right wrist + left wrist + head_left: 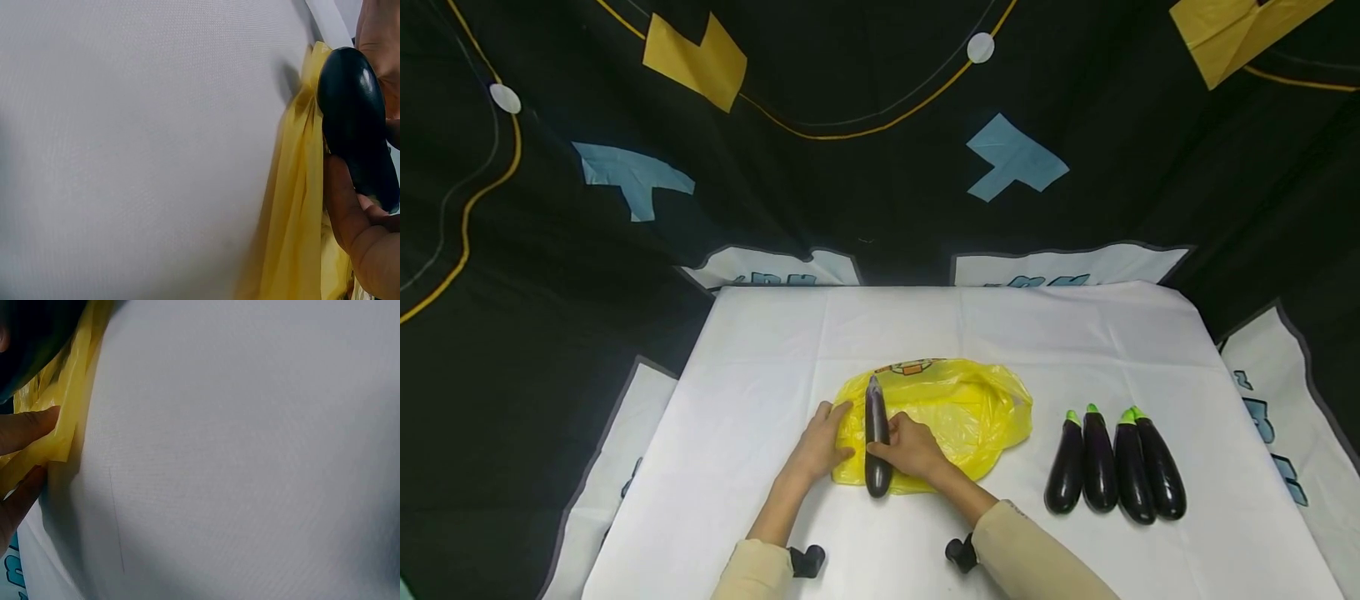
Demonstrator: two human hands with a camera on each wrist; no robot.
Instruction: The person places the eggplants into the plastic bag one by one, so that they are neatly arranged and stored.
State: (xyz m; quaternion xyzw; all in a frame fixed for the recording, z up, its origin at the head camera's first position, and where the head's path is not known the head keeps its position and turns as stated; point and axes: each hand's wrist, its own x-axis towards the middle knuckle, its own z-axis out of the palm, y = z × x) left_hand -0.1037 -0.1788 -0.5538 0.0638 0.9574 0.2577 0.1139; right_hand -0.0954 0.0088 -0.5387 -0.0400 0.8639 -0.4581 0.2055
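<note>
In the head view, a dark purple eggplant (877, 442) lies lengthwise over a yellow plastic bag (955, 417), its stem end pointing away from me. My right hand (913, 450) grips the eggplant from the right, thumb across its upper side. At the bag's left edge, my left hand (820, 446) holds the plastic; the left wrist view shows the bag's film (69, 425) between thumb and finger. The right wrist view shows the eggplant's rounded end (353, 94) beside hanging yellow plastic (294, 206). Part of the bag is hidden under the eggplant and hands.
Several more eggplants (1116, 467) lie side by side on the right of the white-covered table (760, 333), green stems pointing away. A black curtain (850, 200) with yellow and blue patches hangs behind the table. Black devices (807, 562) are strapped at both wrists.
</note>
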